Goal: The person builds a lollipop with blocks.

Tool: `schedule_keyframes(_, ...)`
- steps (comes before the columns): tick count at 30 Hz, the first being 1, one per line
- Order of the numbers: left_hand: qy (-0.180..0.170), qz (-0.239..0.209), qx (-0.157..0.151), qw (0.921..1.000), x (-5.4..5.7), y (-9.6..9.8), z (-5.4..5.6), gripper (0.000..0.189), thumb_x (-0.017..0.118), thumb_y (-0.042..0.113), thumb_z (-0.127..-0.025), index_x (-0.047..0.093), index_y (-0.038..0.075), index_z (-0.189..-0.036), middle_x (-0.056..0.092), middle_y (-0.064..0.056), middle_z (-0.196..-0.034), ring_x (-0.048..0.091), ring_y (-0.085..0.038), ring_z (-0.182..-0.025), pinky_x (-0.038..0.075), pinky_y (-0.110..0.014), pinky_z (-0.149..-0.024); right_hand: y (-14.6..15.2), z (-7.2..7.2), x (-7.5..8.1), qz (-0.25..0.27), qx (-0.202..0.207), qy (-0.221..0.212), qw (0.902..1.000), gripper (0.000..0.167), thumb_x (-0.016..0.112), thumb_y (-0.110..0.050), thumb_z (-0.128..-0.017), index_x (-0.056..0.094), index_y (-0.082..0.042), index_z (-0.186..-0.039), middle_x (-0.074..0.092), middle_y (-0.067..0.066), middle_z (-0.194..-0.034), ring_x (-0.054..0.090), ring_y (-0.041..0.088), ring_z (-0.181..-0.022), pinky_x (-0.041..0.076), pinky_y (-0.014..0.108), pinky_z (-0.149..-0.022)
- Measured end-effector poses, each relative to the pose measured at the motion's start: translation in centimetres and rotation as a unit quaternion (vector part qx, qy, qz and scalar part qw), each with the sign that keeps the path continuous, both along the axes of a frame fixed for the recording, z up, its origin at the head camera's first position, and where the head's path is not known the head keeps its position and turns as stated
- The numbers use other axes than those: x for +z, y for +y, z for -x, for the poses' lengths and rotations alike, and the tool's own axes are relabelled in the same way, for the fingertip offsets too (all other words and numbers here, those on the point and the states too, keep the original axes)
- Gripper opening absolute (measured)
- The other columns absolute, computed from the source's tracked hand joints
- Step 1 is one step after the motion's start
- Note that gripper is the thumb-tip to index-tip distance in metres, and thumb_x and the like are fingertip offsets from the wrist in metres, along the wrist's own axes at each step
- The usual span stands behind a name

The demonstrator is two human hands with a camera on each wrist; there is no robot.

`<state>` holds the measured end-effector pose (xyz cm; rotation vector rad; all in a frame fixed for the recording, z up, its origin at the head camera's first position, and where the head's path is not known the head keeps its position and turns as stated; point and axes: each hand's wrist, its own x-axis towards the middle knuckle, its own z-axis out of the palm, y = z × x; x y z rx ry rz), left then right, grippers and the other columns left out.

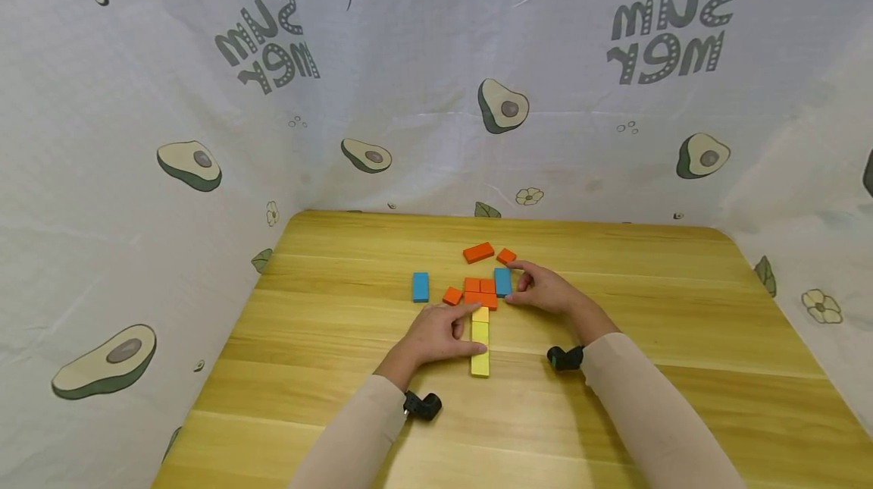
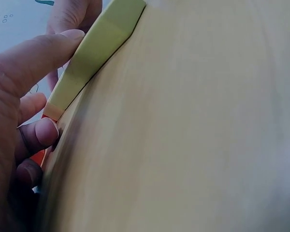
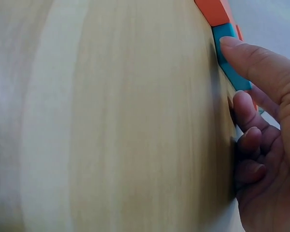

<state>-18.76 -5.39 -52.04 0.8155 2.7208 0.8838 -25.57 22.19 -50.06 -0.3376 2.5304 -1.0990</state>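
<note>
With thumb and pointer spread, the left hand touches the yellow row, maybe to hold it straight. The right hand pinches the blue block beside the orange blocks, perhaps to line it up.

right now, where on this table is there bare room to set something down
The tabletop is bare left of the lone blue block and right of the right hand. Mid-table is crowded: orange blocks, the other blue block, yellow blocks and the left hand sit close together.
</note>
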Motion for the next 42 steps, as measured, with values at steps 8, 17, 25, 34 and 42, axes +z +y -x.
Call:
schedule_keyframes(8, -0.015, -0.022, 0.0, 0.9997, 0.5, -0.2, -0.1, 0.071, 0.075, 0.057, -0.092, 0.058, 0.025, -0.153, 0.053, 0.013, -0.071, 0.046, -0.003, -0.066, 0.038, -0.02, -0.066, -0.2, 0.0, -0.2, 0.004, -0.007, 0.006, 1.0, 0.07, 0.082, -0.022, -0.094, 0.047, -0.002, -0.152, 0.056, 0.008, -0.098, 0.052, 0.022, -0.087, 0.045, 0.034, -0.08)
schedule_keyframes(17, -0.006, -0.088, 0.062, 0.9942, 0.0, -0.8, -0.4, 0.046, 0.064, 0.039, -0.105, 0.065, 0.018, -0.146, 0.054, 0.009, -0.071, 0.045, -0.003, -0.059, 0.038, -0.021, -0.058, -0.1, -0.2, 0.0, 0.002, -0.003, 0.001, 1.0, 0.075, 0.082, -0.022, -0.094, 0.044, -0.001, -0.155, 0.056, 0.008, -0.097, 0.051, 0.022, -0.085, 0.045, 0.034, -0.078)
schedule_keyframes(25, 0.109, 0.073, 0.118, 0.9843, 0.6, -1.4, 0.5, 0.04, 0.058, 0.035, -0.108, 0.069, 0.016, -0.141, 0.041, 0.008, -0.051, 0.036, -0.008, -0.045, 0.032, -0.025, -0.047, -0.1, -0.1, -0.1, 0.01, -0.006, 0.0, 0.9999, 0.073, 0.082, -0.022, -0.094, 0.044, -0.001, -0.153, 0.055, 0.009, -0.098, 0.051, 0.023, -0.087, 0.045, 0.035, -0.08)
schedule_keyframes(34, 0.045, 0.18, 0.136, 0.9731, 2.7, -0.8, 2.9, 0.048, 0.052, 0.036, -0.11, 0.054, 0.022, -0.156, 0.046, 0.0, -0.055, 0.034, -0.014, -0.047, 0.033, -0.029, -0.044, -0.1, 0.0, -0.2, 0.013, -0.004, -0.003, 0.9999, 0.072, 0.082, -0.023, -0.094, 0.045, -0.001, -0.152, 0.054, 0.008, -0.098, 0.05, 0.023, -0.087, 0.044, 0.035, -0.081)
schedule_keyframes(42, -0.002, 0.245, 0.156, 0.9568, 4.4, -0.6, 4.7, 0.057, 0.053, 0.042, -0.108, 0.044, 0.028, -0.162, 0.047, -0.001, -0.057, 0.035, -0.014, -0.048, 0.032, -0.029, -0.045, 0.0, -0.3, -0.1, 0.013, -0.004, -0.004, 0.9999, 0.072, 0.081, -0.024, -0.095, 0.044, -0.005, -0.153, 0.054, 0.009, -0.1, 0.05, 0.023, -0.087, 0.042, 0.036, -0.08)
